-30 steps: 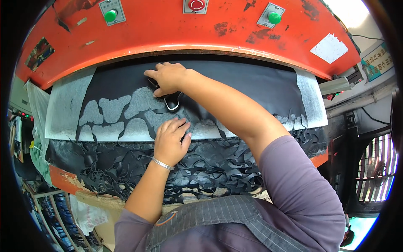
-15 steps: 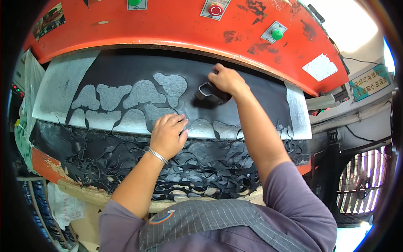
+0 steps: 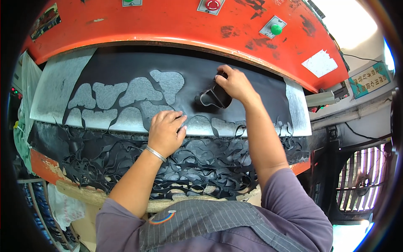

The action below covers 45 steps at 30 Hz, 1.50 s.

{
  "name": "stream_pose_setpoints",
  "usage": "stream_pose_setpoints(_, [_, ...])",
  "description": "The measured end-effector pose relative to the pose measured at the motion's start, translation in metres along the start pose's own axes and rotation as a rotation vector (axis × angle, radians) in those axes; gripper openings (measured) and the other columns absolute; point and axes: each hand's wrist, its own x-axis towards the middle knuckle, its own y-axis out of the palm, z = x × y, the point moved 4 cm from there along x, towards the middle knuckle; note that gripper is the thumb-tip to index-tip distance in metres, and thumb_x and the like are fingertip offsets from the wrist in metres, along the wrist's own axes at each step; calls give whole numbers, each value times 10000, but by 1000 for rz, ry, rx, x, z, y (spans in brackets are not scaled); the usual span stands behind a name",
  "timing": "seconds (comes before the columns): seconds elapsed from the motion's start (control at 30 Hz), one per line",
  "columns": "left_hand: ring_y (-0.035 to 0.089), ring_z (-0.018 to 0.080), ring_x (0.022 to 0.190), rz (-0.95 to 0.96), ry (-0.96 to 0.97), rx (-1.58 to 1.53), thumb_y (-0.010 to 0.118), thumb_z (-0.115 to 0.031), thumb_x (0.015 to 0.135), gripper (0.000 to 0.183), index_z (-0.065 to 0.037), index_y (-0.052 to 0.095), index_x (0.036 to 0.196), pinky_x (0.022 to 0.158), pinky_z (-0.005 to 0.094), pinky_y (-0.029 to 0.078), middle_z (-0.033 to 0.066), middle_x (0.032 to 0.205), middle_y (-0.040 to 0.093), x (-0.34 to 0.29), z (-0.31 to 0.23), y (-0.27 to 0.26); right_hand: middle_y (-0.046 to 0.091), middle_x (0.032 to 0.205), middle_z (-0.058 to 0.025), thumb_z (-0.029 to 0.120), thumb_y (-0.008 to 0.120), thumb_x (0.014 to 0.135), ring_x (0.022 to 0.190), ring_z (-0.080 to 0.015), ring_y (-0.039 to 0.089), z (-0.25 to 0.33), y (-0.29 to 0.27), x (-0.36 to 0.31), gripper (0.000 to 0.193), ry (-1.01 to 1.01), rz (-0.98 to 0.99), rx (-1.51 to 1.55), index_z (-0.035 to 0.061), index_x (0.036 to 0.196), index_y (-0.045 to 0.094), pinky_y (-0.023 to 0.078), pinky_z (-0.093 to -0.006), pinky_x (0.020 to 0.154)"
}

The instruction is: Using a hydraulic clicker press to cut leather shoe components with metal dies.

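A black sheet [image 3: 262, 98], leather by its look, lies on a pale cutting board [image 3: 56, 98]. Several rounded shapes have been cut out of its left and near parts, so the grey surface shows through. My right hand [image 3: 237, 84] grips a dark metal cutting die [image 3: 214, 97] by its upper right side; the die stands on uncut sheet, right of the holes. Its lower edge may be slightly tilted, I cannot tell. My left hand [image 3: 166, 132] rests palm down at the sheet's near edge, fingers stretched out and holding nothing.
An orange press beam [image 3: 168, 25] spans the far side, with green buttons [image 3: 276, 29] and a red stop button [image 3: 212, 5]. Tangled black offcut strips [image 3: 189, 164] hang along the near edge. A fan [image 3: 363, 185] stands at the right.
My right hand has shifted slightly right, and the die has turned and now appears sharper on the sheet. My left hand stays in nearly the same place.
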Motion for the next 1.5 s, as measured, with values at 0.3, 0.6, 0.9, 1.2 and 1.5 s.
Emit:
stream_pose_setpoints(0.3, [551,256,1046,-13,-35,-33,673,-171,765,250,-75,700,994,927,405,406,45,1083,647,-2,1,0,633,964,-144,163,599,796,914,-301,625,93,-6,-35,291,-966,307,-501,110,1081,623,539,-391,729])
stream_pose_setpoints(0.6, [533,279,1088,13,-88,-6,667,-176,762,271,-72,670,1012,952,416,381,84,1194,626,-4,3,2,521,1293,-193,393,771,704,1215,-353,485,36,8,-64,750,-661,-1,-9,100,1334,486,363,-466,1033])
stream_pose_setpoints(0.9, [519,292,1138,69,-92,19,681,-199,752,287,-89,664,1016,986,425,329,89,1241,631,8,-1,3,552,1308,-185,311,748,771,1253,-333,487,-33,44,-91,658,-360,-74,215,-2,1297,508,300,-465,1103])
stream_pose_setpoints(1.2, [522,289,1138,94,-107,40,677,-211,759,263,-120,669,1006,1004,421,316,71,1235,639,16,-1,0,571,1281,-177,242,764,726,1178,-370,539,-29,45,-90,663,-363,-171,187,14,1297,514,382,-449,1059])
stream_pose_setpoints(1.5, [519,284,1143,77,-95,54,683,-222,757,270,-114,663,1003,993,417,332,66,1236,638,8,-3,-2,582,1258,-186,264,739,741,1193,-316,539,-25,49,-100,640,-353,-214,132,5,1278,507,361,-448,1075])
